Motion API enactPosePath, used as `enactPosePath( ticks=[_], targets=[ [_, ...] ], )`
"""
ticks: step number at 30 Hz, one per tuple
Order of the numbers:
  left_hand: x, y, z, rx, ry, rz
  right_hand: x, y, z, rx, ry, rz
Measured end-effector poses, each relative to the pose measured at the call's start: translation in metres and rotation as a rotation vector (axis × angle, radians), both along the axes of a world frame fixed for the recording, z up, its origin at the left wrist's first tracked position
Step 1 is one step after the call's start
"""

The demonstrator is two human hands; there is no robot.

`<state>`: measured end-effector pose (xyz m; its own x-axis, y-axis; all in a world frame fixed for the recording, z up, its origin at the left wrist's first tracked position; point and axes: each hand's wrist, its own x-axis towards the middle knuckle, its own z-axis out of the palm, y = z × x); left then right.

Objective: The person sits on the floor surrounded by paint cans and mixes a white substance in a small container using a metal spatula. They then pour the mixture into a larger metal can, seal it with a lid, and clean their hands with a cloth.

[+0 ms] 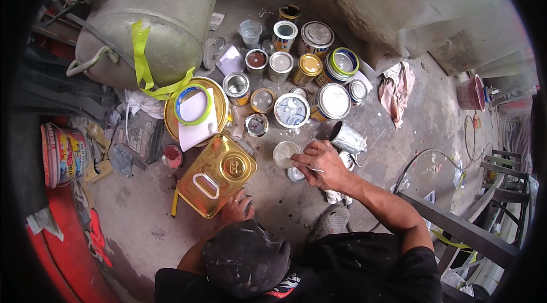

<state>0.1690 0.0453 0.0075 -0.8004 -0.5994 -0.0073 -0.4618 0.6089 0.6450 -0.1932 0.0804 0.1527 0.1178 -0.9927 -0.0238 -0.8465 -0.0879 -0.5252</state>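
My right hand (322, 163) grips a thin pale stick (317, 169) over a cup (284, 152) of pale liquid on the floor. Just right of the cup, a silver-streaked can (353, 136) leans over beside a white rag (347, 169). My left hand (239, 206), fingers bent, is at the lower edge of a gold rectangular can (216, 175); whether it grips the can is unclear. Behind both hands stand several paint cans (333, 100) and a green tape roll (193, 102) on a pale sheet.
A large tank (142, 12) bears yellow tape at upper left. A bucket (62, 155) is at left, a pink rag (396, 89) at right. Dark metal frames (456, 223) and a hose (407, 169) lie right of me. A capped head (245, 254) shows at bottom.
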Motion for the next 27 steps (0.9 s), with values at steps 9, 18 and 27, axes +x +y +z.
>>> enactPosePath(
  ticks=[9, 18, 27],
  targets=[
    [-0.002, 0.0, 0.001, 0.002, -0.001, -0.001, 0.004, -0.007, 0.017, -0.077, -0.009, 0.017],
    [-0.005, 0.0, 0.012, -0.037, -0.042, 0.012, 0.002, -0.006, 0.005, -0.09, -0.011, -0.008],
    [-0.003, -0.001, 0.008, -0.066, -0.084, -0.02, 0.0, -0.004, 0.002, -0.07, 0.007, -0.009]
  ],
)
